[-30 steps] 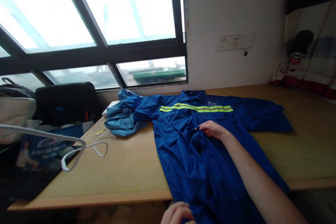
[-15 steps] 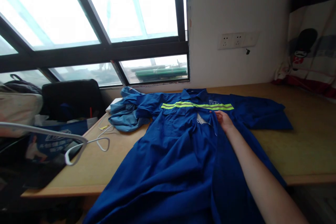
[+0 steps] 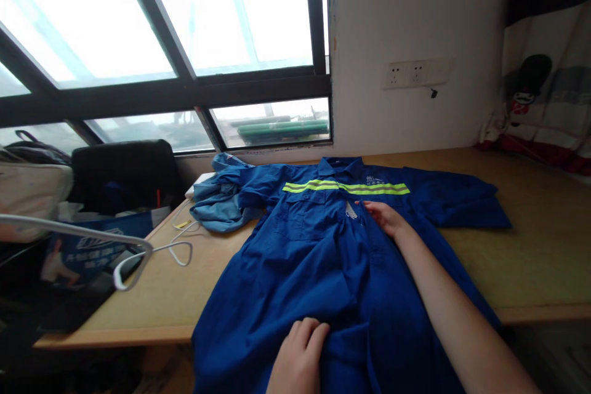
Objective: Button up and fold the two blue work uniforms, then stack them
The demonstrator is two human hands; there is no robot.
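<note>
A blue work shirt [image 3: 323, 258] with a yellow-green reflective stripe across the chest lies front up on the wooden table [image 3: 540, 246], its lower part hanging over the front edge. My right hand [image 3: 385, 218] lies flat on the shirt's front opening just below the stripe, fingers stretched out. My left hand [image 3: 300, 357] rests on the shirt's lower left panel near the table's front edge, fingers extended and pressing the cloth. Neither hand grips anything.
A second, lighter blue garment [image 3: 221, 206] is bunched at the shirt's left shoulder. A white hanger [image 3: 133, 258] juts in from the left over the table's corner. A black bag [image 3: 124, 175] and other bags stand left of the table. Wall sockets [image 3: 409, 74] sit above.
My left hand has come back into view and now lies on the shirt's lower panel. The left front panel has been spread flat, and my right hand slid slightly down and left along the opening.
</note>
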